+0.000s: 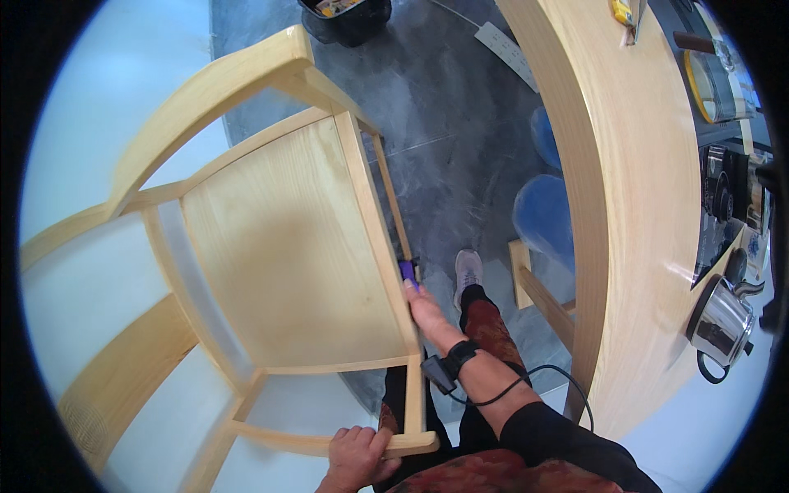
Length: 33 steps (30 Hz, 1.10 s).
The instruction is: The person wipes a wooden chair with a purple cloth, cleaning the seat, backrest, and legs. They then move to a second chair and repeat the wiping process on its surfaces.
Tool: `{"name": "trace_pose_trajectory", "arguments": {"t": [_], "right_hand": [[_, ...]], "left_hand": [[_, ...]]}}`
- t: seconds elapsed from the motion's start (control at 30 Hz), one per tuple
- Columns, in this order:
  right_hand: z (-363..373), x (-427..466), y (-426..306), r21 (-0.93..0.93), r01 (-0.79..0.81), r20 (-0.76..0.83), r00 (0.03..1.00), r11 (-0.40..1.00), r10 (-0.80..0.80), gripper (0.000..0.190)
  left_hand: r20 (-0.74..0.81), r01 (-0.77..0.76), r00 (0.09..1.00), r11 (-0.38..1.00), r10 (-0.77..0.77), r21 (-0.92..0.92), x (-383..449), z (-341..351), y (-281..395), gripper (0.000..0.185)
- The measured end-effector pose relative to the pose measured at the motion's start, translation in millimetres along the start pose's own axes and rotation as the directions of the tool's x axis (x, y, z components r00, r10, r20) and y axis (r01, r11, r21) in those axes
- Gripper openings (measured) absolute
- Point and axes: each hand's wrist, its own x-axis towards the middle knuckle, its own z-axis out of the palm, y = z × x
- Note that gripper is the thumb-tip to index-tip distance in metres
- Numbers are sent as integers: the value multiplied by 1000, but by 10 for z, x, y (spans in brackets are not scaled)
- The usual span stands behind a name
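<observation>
A pale wooden armchair [290, 246] with a broad flat seat fills the left side of my view. My left hand [360, 456] wraps around the near armrest [290, 439], close to its front end. At the front edge of the seat, my right hand [425, 308] grips a small purple object [407, 272]. Its exact kind is hard to tell, as the fingers and the chair rail partly hide it. A black strap with a small device [447, 368] and a cable sits on my right wrist.
A long wooden table [641, 234] curves along the right, bearing a steel kettle [724, 326] and a glass vessel [718, 86]. Blue-seated stools [545, 215] stand beneath it. A white power strip [506, 55] and a black bin [348, 21] are on the grey floor.
</observation>
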Motion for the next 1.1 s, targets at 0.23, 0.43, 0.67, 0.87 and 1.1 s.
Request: {"name": "trace_pose_trajectory", "arguments": {"t": [0.23, 0.43, 0.67, 0.87, 1.1], "right_hand": [[-57, 5, -964, -100, 132, -71, 988, 986, -139, 48], [-252, 174, -1241, -162, 286, -5, 957, 944, -290, 42], [-424, 117, -1070, -46, 337, -156, 928, 941, -340, 43], [-815, -624, -684, 112, 397, -327, 880, 911, -343, 38], [-998, -1721, 30, 59, 283, -383, 892, 957, -241, 35]], "left_hand": [[-99, -6, 995, 1000, 6, 4, 407, -350, 226, 46], [-217, -29, 976, 1000, 29, 4, 673, -336, 327, 48], [-258, -52, 964, 998, 58, 33, 728, -331, 334, 48], [-287, -74, 955, 997, 76, 17, 712, -309, 327, 45], [-321, -107, 940, 993, 119, 56, 644, -270, 342, 53]]}}
